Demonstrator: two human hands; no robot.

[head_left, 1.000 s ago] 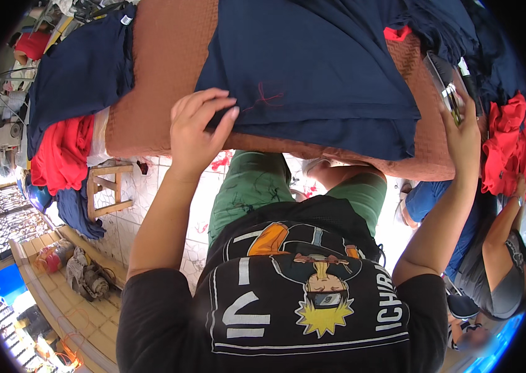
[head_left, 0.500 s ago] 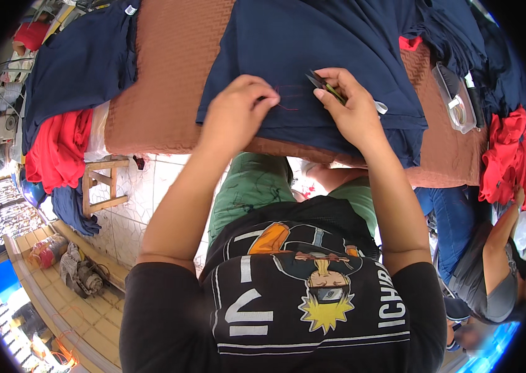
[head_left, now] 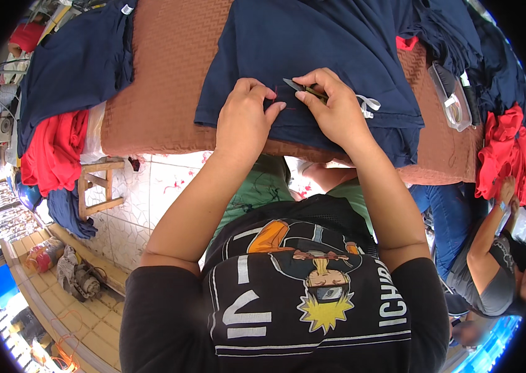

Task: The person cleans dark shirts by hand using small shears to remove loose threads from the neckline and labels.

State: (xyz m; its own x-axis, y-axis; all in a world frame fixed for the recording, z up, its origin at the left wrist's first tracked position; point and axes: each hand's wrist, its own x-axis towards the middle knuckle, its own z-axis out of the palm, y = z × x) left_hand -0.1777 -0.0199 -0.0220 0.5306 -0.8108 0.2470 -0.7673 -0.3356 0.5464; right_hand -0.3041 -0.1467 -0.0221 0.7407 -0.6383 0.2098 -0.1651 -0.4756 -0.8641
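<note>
A navy-blue garment [head_left: 319, 43] lies spread on the brown-covered table in front of me. My right hand [head_left: 332, 104] grips a small pair of thread snips [head_left: 294, 85], whose dark blades point left. Just left of the blades, my left hand [head_left: 245, 113] is over the cloth near its lower edge, thumb apart from the curled fingers. Fine red thread [head_left: 276, 92] shows by those fingertips. Beside my right wrist is a white tag or ribbon [head_left: 368, 104] on the garment.
A clear plastic box [head_left: 451, 99] sits at the table's right. Navy cloth [head_left: 76, 68] and red cloth [head_left: 54, 152] hang at the left, above a wooden stool [head_left: 98, 186]. Another person's arm [head_left: 489, 227] reaches toward red garments [head_left: 506, 149] on the right.
The snips and my right hand have shifted left, closer to my left hand. My left thumb and finger have parted from their pinch. More of the white tag shows.
</note>
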